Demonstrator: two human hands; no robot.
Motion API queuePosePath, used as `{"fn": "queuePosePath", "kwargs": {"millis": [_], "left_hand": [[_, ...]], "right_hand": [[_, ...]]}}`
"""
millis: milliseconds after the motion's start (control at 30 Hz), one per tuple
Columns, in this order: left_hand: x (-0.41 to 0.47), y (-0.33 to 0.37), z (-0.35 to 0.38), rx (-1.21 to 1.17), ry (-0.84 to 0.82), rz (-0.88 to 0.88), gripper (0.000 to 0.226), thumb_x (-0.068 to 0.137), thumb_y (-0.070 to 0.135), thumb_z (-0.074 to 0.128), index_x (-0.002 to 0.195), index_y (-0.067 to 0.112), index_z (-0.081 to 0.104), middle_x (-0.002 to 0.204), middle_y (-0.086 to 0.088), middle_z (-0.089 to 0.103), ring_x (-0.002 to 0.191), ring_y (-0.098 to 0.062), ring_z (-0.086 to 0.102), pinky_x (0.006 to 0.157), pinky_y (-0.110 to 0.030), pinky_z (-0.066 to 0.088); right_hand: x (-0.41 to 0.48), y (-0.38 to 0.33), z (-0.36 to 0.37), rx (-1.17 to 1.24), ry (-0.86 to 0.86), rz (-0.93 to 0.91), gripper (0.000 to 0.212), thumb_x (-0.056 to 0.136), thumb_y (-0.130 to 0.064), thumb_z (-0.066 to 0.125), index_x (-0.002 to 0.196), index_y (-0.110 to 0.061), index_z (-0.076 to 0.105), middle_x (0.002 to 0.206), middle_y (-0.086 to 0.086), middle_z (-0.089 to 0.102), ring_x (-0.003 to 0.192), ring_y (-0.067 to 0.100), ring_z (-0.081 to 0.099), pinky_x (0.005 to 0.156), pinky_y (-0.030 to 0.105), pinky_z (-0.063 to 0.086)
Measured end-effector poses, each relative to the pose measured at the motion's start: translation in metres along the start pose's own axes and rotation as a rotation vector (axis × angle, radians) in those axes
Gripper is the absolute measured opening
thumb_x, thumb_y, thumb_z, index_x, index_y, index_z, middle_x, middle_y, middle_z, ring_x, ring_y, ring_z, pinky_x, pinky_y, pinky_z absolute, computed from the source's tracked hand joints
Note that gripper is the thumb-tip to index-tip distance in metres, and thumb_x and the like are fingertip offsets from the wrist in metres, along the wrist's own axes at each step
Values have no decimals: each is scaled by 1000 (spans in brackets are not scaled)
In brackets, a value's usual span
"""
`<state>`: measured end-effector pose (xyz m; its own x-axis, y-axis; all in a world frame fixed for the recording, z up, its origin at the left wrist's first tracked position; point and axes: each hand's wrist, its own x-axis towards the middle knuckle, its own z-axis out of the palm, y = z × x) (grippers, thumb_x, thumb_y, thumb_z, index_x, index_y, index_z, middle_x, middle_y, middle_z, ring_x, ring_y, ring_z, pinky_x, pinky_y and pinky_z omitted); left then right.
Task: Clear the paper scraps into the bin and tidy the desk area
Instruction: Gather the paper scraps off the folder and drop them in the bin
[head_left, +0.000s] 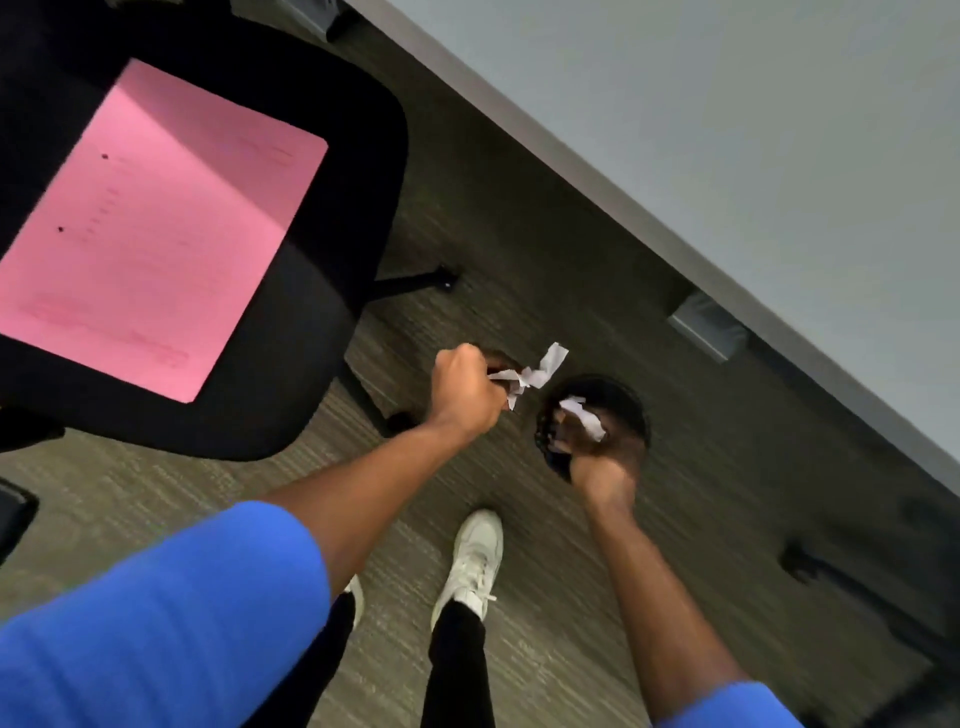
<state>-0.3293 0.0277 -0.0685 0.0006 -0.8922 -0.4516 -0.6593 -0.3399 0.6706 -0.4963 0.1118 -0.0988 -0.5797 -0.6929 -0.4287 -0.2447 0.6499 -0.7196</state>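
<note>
A small round black bin stands on the carpet below the desk edge. My right hand is over its opening, closed around white paper scraps. My left hand is just left of the bin, fist shut on a bunch of crumpled white paper strips that stick out toward the bin. Part of the bin's rim is hidden behind my right hand.
A black office chair with a pink sheet on its seat stands to the left, its legs reaching toward the bin. The grey desk runs diagonally across the upper right. My white shoe is on the carpet.
</note>
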Motion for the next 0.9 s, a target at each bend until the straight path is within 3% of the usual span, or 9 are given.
{"fn": "queuePosePath", "kwargs": {"millis": [133,233,300,400,500,633,700,800,900], "left_hand": [[-8,15,58,-115,-190,45,15,89,-1,76,102,-3,83,105,-24,80,97,-31,76,90,-41,62],[-1,21,97,-61,-273,-10,23,96,12,71,115,8,82,118,-17,79,111,-29,74,101,-41,58],[2,21,123,35,-307,24,27,96,19,72,120,12,81,124,-16,77,118,-31,72,104,-40,54],[1,16,158,80,-276,21,31,94,25,75,122,15,81,126,-15,78,118,-29,73,100,-36,52],[4,5,189,-5,-282,-45,35,87,17,81,122,12,81,121,-16,79,116,-29,74,96,-35,53],[7,-7,218,-19,-366,-68,66,87,26,83,149,15,61,146,-11,67,137,-25,62,113,-31,45],[7,-11,224,-23,-379,-97,73,87,30,84,152,14,55,148,-8,65,138,-25,60,109,-26,43],[5,-17,223,-69,-404,-96,73,90,19,82,154,7,48,151,-13,62,141,-28,57,96,-13,39],[2,-23,212,-55,-495,-109,76,88,16,83,154,8,47,150,-14,62,141,-27,58,110,-21,43]], "right_hand": [[20,34,-29,28,56,61,26,90,-14,82,111,-1,78,113,19,77,82,15,71,63,1,44],[36,53,-41,60,53,129,27,90,-6,79,113,8,76,107,22,75,73,3,69,51,0,38],[47,66,-45,78,23,164,26,91,-4,77,113,8,75,105,19,75,70,-2,72,54,6,49],[65,86,-42,150,-32,279,26,89,-3,78,113,4,72,106,21,73,90,29,73,68,29,62],[88,104,-43,228,-65,404,39,85,5,77,123,-1,67,105,14,69,92,34,72,83,51,63],[108,126,-50,225,-136,432,32,86,5,72,113,-12,69,119,23,72,95,34,75,89,56,64],[112,132,-51,189,-90,437,37,82,8,73,101,-24,70,111,23,75,94,37,77,88,57,64],[110,140,-55,154,-85,428,43,82,7,72,114,-21,69,96,12,77,92,40,78,89,58,63],[102,142,-54,176,-94,427,51,82,6,73,129,-14,67,122,18,72,104,36,75,91,58,63]]}}
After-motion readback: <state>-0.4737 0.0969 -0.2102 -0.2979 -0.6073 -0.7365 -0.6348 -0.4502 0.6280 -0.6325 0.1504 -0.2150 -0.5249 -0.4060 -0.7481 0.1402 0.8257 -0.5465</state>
